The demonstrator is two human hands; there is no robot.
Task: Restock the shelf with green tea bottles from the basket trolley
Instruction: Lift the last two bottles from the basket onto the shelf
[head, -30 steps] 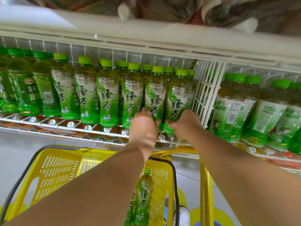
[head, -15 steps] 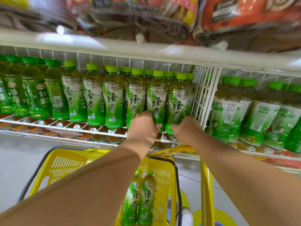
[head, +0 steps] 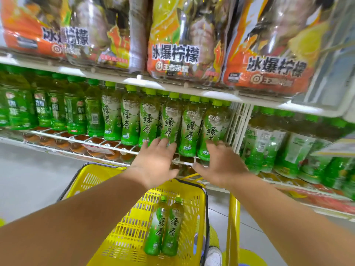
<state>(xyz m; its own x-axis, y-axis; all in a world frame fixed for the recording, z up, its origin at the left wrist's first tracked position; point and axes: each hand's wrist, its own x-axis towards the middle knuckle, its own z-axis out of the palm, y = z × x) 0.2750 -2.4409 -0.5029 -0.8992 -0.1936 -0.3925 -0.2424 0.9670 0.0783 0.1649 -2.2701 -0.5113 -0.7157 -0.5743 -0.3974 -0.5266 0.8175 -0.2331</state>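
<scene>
A row of green tea bottles (head: 189, 131) with green caps stands upright on the white wire shelf (head: 123, 148). My left hand (head: 156, 162) is spread open just in front of the bottles, fingertips near the base of one. My right hand (head: 221, 164) is open too, fingers apart, close to the rightmost bottle (head: 211, 131) of the row. Neither hand holds anything. Below my arms, the yellow basket trolley (head: 99, 181) holds two green tea bottles (head: 165, 225) lying side by side.
A white wire divider (head: 237, 127) separates the row from larger green bottles (head: 269, 143) on the right. Darker green bottles (head: 55, 110) fill the left. Orange shrink-wrapped drink packs (head: 182, 45) sit on the shelf above. A white shoe (head: 213, 256) shows by the trolley.
Both hands have let go of the two shelf bottles they were gripping and pulled back, fingers now spread. The view has tilted upward, showing the upper shelf.
</scene>
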